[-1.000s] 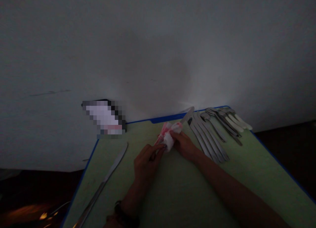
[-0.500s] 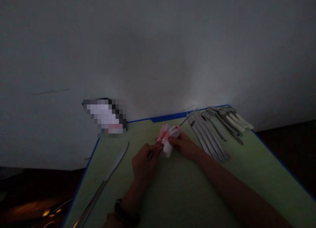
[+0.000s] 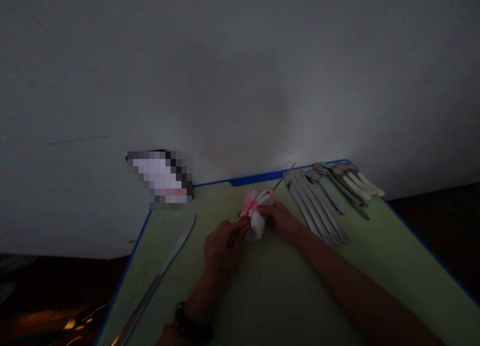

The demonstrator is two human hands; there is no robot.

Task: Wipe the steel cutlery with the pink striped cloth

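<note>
A pink and white cloth (image 3: 256, 212) is bunched up over the middle of the table. My right hand (image 3: 285, 223) is closed on its right side, thumb and fingers pressing the folds. From the cloth's upper right sticks out the thin metal end of a piece of cutlery (image 3: 285, 175); its kind is hard to tell in the dim light. My left hand (image 3: 224, 247) is pinched at the lower left of the cloth, in line with that metal end. The fingers and cloth hide most of the cutlery.
Several table knives (image 3: 314, 208) lie side by side on the green table (image 3: 285, 291), with spoons (image 3: 328, 188) and white-handled cutlery (image 3: 358, 182) farther right. Another knife (image 3: 170, 258) lies at the left. A blurred-out phone-like device (image 3: 189, 186) leans on the wall (image 3: 240, 76).
My left hand has shifted slightly right, closer to the cloth. The cloth's folds have changed shape a little, and the protruding metal end has moved slightly left. Everything else looks the same.
</note>
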